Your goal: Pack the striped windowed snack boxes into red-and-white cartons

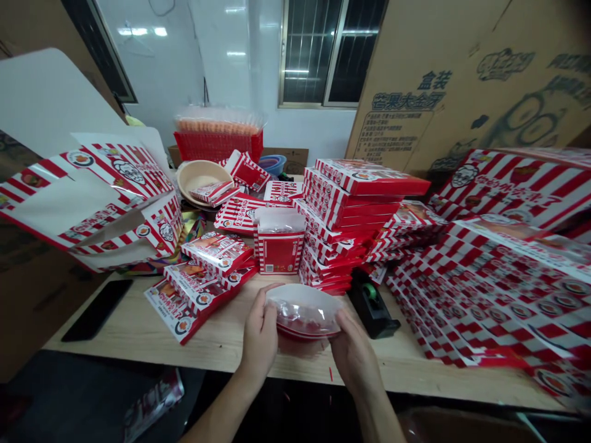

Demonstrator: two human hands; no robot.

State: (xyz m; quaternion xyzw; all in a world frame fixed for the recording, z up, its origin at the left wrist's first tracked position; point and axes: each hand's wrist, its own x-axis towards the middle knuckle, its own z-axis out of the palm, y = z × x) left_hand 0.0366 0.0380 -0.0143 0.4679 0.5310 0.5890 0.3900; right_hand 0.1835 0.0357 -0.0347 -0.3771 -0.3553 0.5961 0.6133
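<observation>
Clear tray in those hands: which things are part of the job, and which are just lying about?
Part of the job: left hand, right hand, clear oval plastic tray, red-and-white striped cardboard boxes.

Just lying about: black smartphone, black tape dispenser, beige round plastic basin.

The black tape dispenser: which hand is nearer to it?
Right. The right hand is just below-left of the tape dispenser, apart from it; the left hand is farther left, beyond the plastic-wrapped red tray both hold.
</observation>
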